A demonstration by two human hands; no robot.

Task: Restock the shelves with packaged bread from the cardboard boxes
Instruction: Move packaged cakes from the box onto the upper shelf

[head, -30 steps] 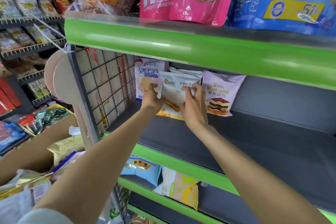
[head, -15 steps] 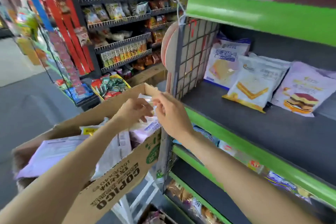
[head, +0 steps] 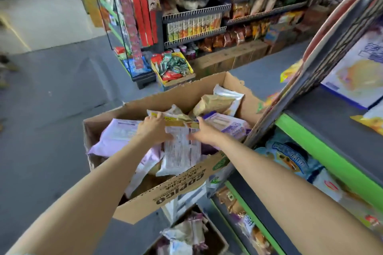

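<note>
The floor (head: 51, 109), grey and bare, is seen across the left of the view. The shelves (head: 323, 151), edged in green, are seen at the right; on the upper board a blue-and-white bread pack (head: 356, 76) is stood against the back, and snack bags are lodged on the boards below. A far rack (head: 207, 18) of snacks is seen across the aisle.

An open cardboard box (head: 176, 188), printed COPIGO on its near wall, is set just beside the shelf end, at about the level of the hands. It is filled with bread packs lying loosely on one another: a lilac pack (head: 116, 138) at the left, a purple-striped pack (head: 230, 126) at the right, a tan pack (head: 211, 103) towards the back.

A white pack (head: 180, 151), label side up, is lain at the middle of the box. The left hand (head: 154, 128) is laid on its upper left, fingers spread and curled over the packs there. The right hand (head: 204, 133) is laid on its upper right edge, thumb raised. Whether the pack is actually gripped by either cannot be told.

A second box (head: 186, 234) of packs is seen lower down.
</note>
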